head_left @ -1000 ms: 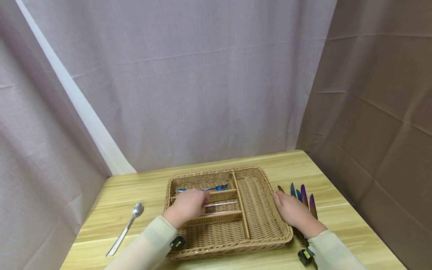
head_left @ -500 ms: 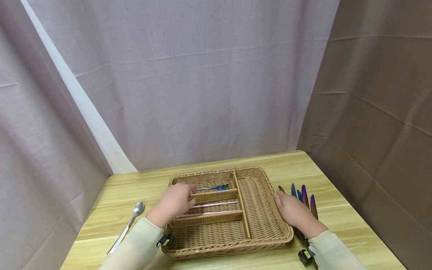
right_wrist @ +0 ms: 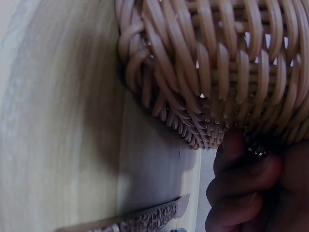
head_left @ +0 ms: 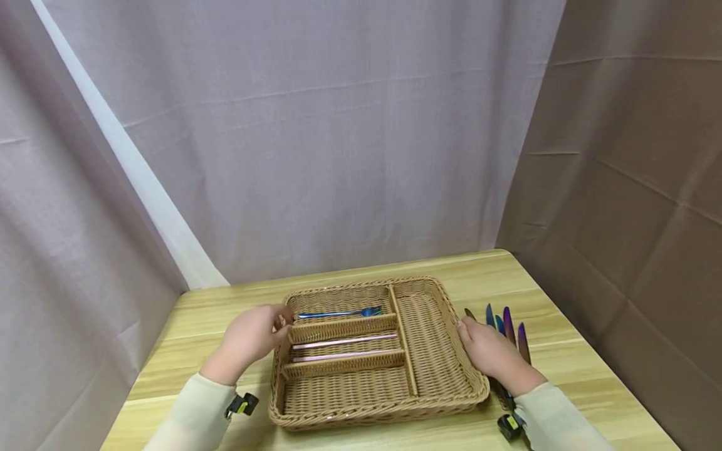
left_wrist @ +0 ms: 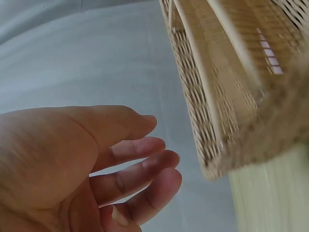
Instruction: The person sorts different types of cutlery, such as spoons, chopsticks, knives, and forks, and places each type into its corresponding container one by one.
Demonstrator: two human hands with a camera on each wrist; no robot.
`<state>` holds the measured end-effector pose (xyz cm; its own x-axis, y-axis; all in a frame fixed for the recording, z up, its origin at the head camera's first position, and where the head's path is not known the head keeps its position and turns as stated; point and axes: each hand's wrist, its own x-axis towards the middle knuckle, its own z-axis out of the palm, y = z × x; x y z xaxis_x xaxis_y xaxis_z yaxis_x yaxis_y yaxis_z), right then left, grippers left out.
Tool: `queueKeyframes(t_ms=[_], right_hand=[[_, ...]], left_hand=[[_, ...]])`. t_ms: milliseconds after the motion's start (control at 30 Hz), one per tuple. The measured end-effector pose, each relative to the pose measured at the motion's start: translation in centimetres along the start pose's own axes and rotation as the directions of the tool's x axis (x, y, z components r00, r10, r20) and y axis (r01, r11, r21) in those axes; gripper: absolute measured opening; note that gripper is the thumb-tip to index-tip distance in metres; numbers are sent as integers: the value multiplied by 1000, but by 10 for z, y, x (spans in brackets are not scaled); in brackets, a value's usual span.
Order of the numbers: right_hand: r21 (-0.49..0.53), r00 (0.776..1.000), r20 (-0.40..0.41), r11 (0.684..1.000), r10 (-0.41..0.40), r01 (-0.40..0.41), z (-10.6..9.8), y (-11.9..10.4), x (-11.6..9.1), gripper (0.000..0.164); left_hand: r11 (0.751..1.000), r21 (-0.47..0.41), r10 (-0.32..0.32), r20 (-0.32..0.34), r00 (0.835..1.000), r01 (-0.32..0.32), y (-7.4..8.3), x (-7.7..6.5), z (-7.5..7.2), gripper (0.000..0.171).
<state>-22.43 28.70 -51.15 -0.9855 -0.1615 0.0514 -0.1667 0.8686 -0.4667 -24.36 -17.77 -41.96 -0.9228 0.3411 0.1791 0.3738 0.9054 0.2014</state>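
Observation:
A wicker cutlery tray with divided compartments stands on the wooden table. My left hand is at the tray's left side; in the left wrist view its fingers are loosely bent with nothing between them, apart from the wicker. My right hand holds the tray's right rim, thumb on the edge and fingers curled against the outer wall in the right wrist view. A blue fork lies in the back left compartment. Pink metallic sticks or handles lie in the middle one; their kind is unclear.
Several knives in blue, purple and brown lie right of the tray, partly hidden by my right hand and sleeve. Around the table hang grey curtains at the back and left, with a brown one at right.
My left hand has moved left, out of the tray to its left side. The silver spoon on the left of the table is no longer visible. My right hand stays on the rim.

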Motion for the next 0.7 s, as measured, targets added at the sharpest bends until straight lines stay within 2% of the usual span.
queueKeyframes(t_ms=[133, 333, 700], right_hand=[[7, 1000, 5, 1000, 10, -10, 1, 0, 0, 49], [2, 1000, 2, 1000, 12, -12, 2, 0, 0, 47], [-1, 1000, -7, 1000, -9, 9, 0, -1, -1, 54]], left_hand=[[1000, 0, -25, -11, 1000, 25, -22, -10, -1, 17], [997, -6, -80, -5, 997, 80, -51, -33, -5, 23], [987, -8, -163, 38, 986, 163, -85, -66, -1, 20]])
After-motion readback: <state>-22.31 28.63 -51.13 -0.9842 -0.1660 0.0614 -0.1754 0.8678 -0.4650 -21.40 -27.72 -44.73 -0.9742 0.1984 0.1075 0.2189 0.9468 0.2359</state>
